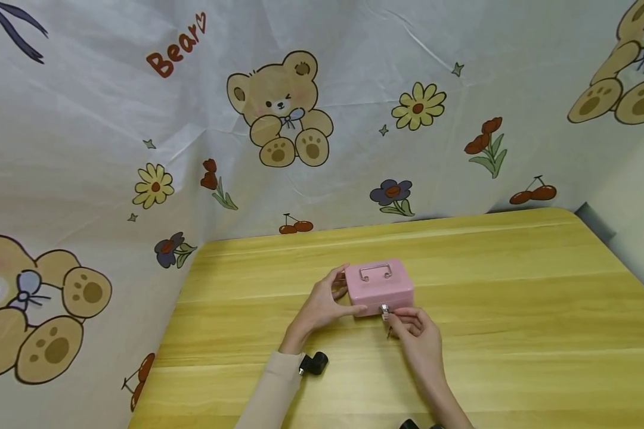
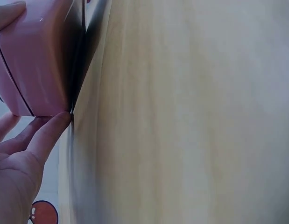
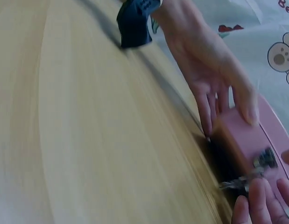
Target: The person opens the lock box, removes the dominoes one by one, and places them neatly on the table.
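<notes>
Box (image 1: 375, 283) on the table (image 1: 515, 333), lower centre of the head frame
Left hand (image 1: 324, 304) holds its left side in a wide grip; right hand (image 1: 421, 338) narrowly pinches keys (image 3: 230, 184) at the lock (image 1: 384, 309) on its front

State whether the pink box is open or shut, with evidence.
Shut: on the pink box, the lid meets the base along a thin seam.

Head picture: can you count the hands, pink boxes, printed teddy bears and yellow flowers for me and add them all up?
Left hand and right hand: 2 hands
Pink box: 1
Teddy bears: 3, two of them cut off by the picture's edges
Yellow flowers: 2
Total: 8
</notes>
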A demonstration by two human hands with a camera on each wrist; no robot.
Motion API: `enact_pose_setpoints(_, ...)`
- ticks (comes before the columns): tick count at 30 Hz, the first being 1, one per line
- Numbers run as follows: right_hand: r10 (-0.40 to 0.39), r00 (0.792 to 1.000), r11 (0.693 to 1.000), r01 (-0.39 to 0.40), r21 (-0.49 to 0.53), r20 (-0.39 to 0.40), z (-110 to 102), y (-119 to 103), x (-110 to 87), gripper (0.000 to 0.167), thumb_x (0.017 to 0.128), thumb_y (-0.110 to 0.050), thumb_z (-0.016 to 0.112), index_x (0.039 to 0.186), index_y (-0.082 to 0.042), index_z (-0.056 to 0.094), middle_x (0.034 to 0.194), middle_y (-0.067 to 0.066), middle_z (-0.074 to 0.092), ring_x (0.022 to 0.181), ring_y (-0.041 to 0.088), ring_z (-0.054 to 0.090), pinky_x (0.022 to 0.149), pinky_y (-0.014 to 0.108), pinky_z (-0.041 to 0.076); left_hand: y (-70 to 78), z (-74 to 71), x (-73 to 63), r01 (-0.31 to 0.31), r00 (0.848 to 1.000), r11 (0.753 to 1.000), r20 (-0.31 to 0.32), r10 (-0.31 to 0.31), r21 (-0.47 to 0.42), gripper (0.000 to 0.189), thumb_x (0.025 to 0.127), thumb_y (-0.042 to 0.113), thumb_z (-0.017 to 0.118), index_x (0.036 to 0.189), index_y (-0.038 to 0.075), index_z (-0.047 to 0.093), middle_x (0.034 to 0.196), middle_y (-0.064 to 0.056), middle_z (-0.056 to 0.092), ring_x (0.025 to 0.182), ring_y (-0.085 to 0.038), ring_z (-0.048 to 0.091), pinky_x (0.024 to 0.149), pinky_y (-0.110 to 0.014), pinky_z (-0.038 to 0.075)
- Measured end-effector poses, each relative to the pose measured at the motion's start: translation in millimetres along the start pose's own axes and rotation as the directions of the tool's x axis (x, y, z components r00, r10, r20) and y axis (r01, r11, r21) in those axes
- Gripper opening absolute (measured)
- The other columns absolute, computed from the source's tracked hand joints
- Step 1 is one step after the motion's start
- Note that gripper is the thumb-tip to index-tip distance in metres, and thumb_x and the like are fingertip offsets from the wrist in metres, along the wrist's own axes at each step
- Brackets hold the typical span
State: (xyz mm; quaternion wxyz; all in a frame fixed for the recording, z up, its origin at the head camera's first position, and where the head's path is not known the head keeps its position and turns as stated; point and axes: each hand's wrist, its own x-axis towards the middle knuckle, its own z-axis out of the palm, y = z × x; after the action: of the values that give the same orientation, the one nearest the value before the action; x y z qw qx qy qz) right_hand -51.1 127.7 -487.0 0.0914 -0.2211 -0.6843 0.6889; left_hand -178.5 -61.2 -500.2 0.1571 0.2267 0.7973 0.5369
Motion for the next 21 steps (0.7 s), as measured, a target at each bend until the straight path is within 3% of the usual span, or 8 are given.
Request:
enact_pose_setpoints(5, -0.112, 0.992, 0.987, 0.117, -0.109, 0.05, -25, -1, 11.6, 0.036, 0.096, -0.012, 0.078, 0.125, 0.002, 0.062, 0.12, 0.016, 0.068, 0.089, 0.007, 0.065, 0.074, 0.015, 0.057, 0.7, -3.3, -2.8, -0.006, 1.0, 1.0, -0.013, 0.006, 0.001, 0.107, 0.079, 0.024, 0.094, 0.163, 0.004, 0.031, 0.148, -0.014, 0.054, 0.135, -0.03, 0.056, 0.115, -0.03, 0.047)
enact_pose_setpoints(8, -0.228, 0.968, 0.959, 0.242, -0.147, 0.106, -41, 0, 25.8, 0.047, 0.093, -0.009, 0.08, 0.133, 0.002, 0.057, 0.131, 0.015, 0.06, 0.1, 0.007, 0.06, 0.082, 0.012, 0.055, 1.3, -3.9, -4.4, -0.012, 1.0, 1.0, -0.008, 0.012, 0.005, 0.108, 0.078, 0.022, 0.095, 0.163, 0.002, 0.03, 0.15, -0.014, 0.053, 0.137, -0.03, 0.055, 0.116, -0.031, 0.046)
enact_pose_setpoints(11, -0.346, 0.919, 0.917, 0.374, -0.138, 0.19, -56, 2, 40.1, 0.062, 0.089, 0.002, 0.081, 0.142, 0.004, 0.05, 0.139, 0.015, 0.05, 0.112, 0.009, 0.056, 0.091, 0.009, 0.053, 1.8, -1.8, -5.5, -0.019, 1.0, 1.0, 0.013, 0.019, 0.016, 0.108, 0.077, 0.021, 0.095, 0.162, 0.003, 0.031, 0.154, -0.014, 0.05, 0.139, -0.03, 0.054, 0.116, -0.031, 0.046)
enact_pose_setpoints(14, -0.404, 0.868, 0.889, 0.447, -0.1, 0.289, -65, 5, 52.8, 0.077, 0.083, 0.008, 0.083, 0.149, 0.005, 0.044, 0.146, 0.017, 0.042, 0.122, 0.011, 0.051, 0.098, 0.009, 0.051, 0.8, 2.0, -5.5, -0.038, 0.999, 0.999, 0.033, 0.037, 0.03, 0.108, 0.076, 0.019, 0.096, 0.162, 0.003, 0.032, 0.154, -0.014, 0.049, 0.138, -0.029, 0.054, 0.114, -0.028, 0.046)
enact_pose_setpoints(19, -0.381, 0.787, 0.889, 0.456, -0.042, 0.485, -64, 10, 74.3, 0.095, 0.079, 0.005, 0.088, 0.158, 0.002, 0.035, 0.156, 0.021, 0.033, 0.142, 0.035, 0.04, 0.105, 0.012, 0.049, -4.0, 2.9, -7.2, -0.088, 0.995, 0.996, 0.051, 0.088, 0.01, 0.109, 0.073, 0.011, 0.097, 0.161, 0.001, 0.032, 0.15, -0.014, 0.05, 0.138, -0.025, 0.055, 0.113, -0.026, 0.047)
enact_pose_setpoints(21, -0.374, 0.745, 0.889, 0.458, -0.016, 0.553, -60, 11, 83.0, 0.099, 0.078, 0.005, 0.088, 0.16, 0.002, 0.032, 0.159, 0.025, 0.031, 0.145, 0.033, 0.038, 0.107, 0.013, 0.047, -5.0, 1.2, -9.0, -0.097, 0.994, 0.995, 0.055, 0.097, -0.004, 0.11, 0.073, 0.008, 0.096, 0.161, 0.001, 0.031, 0.151, -0.013, 0.049, 0.139, -0.026, 0.053, 0.114, -0.026, 0.046)
